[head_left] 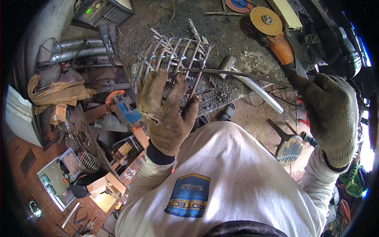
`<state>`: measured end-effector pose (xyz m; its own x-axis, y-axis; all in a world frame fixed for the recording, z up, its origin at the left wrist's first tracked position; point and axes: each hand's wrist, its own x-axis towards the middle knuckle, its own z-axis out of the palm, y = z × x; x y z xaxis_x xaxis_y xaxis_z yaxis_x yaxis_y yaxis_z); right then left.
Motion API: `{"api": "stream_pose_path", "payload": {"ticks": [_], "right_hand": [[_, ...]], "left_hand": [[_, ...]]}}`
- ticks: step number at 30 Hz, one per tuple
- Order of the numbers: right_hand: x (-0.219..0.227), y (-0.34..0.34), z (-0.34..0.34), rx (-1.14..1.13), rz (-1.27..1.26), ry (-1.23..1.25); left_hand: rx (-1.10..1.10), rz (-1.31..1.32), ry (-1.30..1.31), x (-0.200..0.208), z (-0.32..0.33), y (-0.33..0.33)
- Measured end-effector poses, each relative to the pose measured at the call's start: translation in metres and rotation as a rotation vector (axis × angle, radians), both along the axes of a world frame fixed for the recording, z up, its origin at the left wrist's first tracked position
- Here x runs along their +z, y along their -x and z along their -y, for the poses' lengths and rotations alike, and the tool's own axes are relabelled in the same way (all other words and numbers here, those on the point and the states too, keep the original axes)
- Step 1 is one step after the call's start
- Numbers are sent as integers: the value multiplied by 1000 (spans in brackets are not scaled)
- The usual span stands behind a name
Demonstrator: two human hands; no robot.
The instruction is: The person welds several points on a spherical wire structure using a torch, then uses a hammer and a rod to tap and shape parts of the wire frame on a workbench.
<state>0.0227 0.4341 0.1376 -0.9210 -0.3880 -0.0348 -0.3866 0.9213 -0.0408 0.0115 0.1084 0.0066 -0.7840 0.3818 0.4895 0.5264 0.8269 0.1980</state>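
A small cage-like grille of thin metal bars [184, 54] lies on the dark worktop ahead of me. My left hand [167, 114], in a worn brown knitted glove, grips its near side, fingers spread over the bars and thumb against the nearest one. Some fingertips are hidden among the bars. Farther right, my right hand [331, 110], gloved alike, is closed around one end of a long thin metal rod [237, 73]. The rod's other end reaches across to the grille, close above my left fingers; whether it touches a bar I cannot tell.
An orange angle grinder [281, 49] with a tan disc lies at the far right. Near the worktop's edge rests a shiny metal tube [256, 93]. A welding machine [103, 15] with cables stands far left, above metal pipes [79, 51]. Tools and boxes [106, 185] clutter the left.
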Motion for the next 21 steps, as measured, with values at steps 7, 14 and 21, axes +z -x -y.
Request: {"api": "stream_pose_path", "payload": {"ticks": [7,14,21], "right_hand": [[-6,-5,1,-28,-65,15],[-4,-8,8,23,-144,-19],[-1,-14,15,-53,-120,-56]], "left_hand": [[28,30,-97,9,-20,12],[-193,54,-95,18,-85,10],[-320,-242,-307,3,-116,25]]}}
